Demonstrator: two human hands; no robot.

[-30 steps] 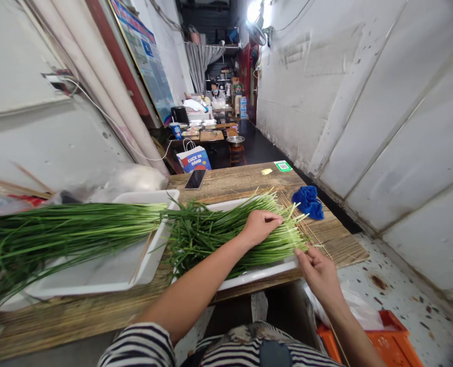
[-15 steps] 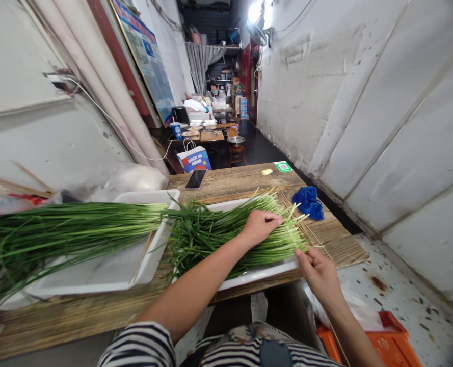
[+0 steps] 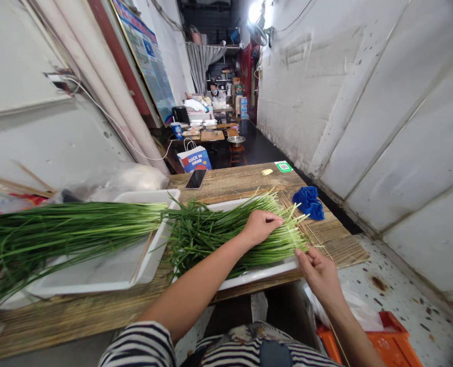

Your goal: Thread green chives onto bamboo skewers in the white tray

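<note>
A thick layer of garlic chives lies across a white tray, pale stalk ends to the right. My left hand rests on the stalks, its thumb and fingers pinched on chives near the pale ends. At the near edge of those ends my right hand is closed, fingertips touching the nearest stalks. A thin bamboo skewer shows below the right hand, in line with its pinch; the stretch inside the fingers is hidden. Loose skewers lie right of the tray.
More chives lie over a second white tray at left. A phone, a blue cloth and a QR card are on the wooden table. An orange crate stands below right. A person sits far back.
Both hands and the chives stay practically where they were. The person far back has raised their head a little.
</note>
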